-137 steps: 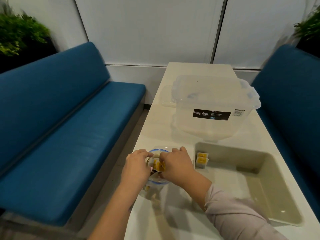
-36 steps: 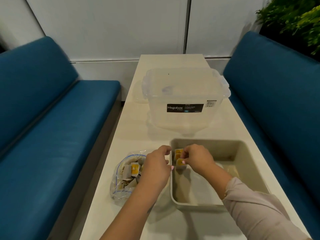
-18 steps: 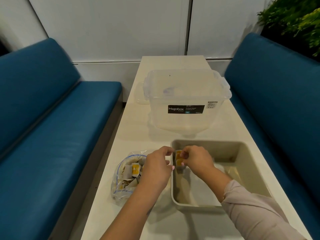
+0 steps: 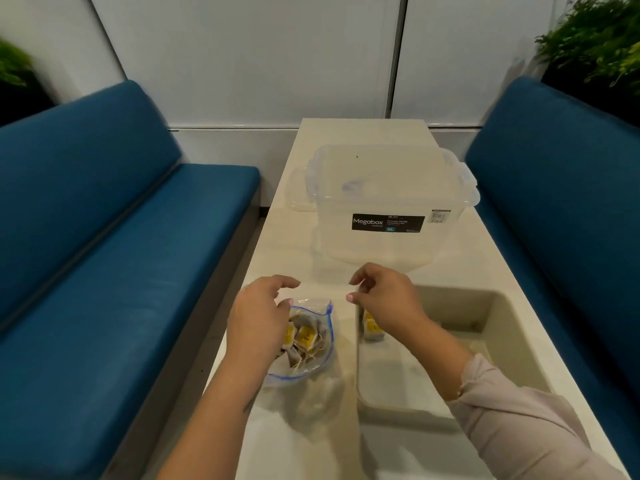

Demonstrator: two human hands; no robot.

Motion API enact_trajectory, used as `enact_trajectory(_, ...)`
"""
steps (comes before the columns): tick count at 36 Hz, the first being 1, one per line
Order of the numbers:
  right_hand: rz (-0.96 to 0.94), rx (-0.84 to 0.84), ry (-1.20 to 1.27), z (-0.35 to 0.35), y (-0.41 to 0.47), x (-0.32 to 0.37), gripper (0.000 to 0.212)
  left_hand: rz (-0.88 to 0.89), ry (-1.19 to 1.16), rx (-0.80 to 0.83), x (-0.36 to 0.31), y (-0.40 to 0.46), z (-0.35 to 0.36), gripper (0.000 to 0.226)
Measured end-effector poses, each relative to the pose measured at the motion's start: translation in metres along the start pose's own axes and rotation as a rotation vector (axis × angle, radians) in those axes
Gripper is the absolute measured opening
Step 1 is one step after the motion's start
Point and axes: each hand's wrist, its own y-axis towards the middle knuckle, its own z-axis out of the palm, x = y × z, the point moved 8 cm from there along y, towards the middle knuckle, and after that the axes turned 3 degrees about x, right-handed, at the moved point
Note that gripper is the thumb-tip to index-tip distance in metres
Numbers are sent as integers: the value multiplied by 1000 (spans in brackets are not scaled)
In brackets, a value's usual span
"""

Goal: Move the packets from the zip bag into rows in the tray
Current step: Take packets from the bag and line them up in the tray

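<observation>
counter (image 4: 450, 271): pale, long, between two blue benches (image 4: 104, 237), white wall behind.
clear box (image 4: 388, 202): at far end, label facing near.
zip bag (image 4: 308, 344): on counter left of tray, mouth open toward far side, packets (image 4: 304, 336) inside.
tray (image 4: 502, 306): beige, long axis running away; packets in tray (image 4: 372, 329) at far left corner.
left hand (image 4: 259, 317): above bag mouth, fingers loosely curled, holding nothing.
right hand (image 4: 384, 296): above tray's far left corner, fingers loosely curled, empty.

Yellow-and-white packets (image 4: 306, 337) fill a clear zip bag (image 4: 311, 372) edged with a blue seal line; the tray (image 4: 485, 344) is plain beige, the worktop (image 4: 277, 237) cream, the benches (image 4: 104, 271) deep blue, the storage box (image 4: 388, 192) clear with a black label
</observation>
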Motion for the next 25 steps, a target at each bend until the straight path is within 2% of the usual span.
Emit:
enact_trajectory(4, -96, 127, -88, 24, -4, 29, 14, 5, 107, -25, 14, -1, -7, 25)
enact_trajectory(9, -208, 233, -325, 60, -14, 52, 24, -66, 157, 49, 35, -8, -4, 23)
enact_trajectory(14, -401, 276, -638, 96, -24, 68, 38, -104, 144, 96, 47, -16, 1, 35)
enact_trajectory(18, -478, 275, -794, 112, -27, 74, 31, -106, 137, 98, 51, -19, 4, 38)
enact_trajectory(21, -477, 272, -844, 116, -25, 74, 25, -88, 136, 107, 50, -20, 5, 42)
enact_trajectory(25, -479, 251, -789, 112, -24, 74, 23, -89, 120, 114, 51, -21, 6, 47)
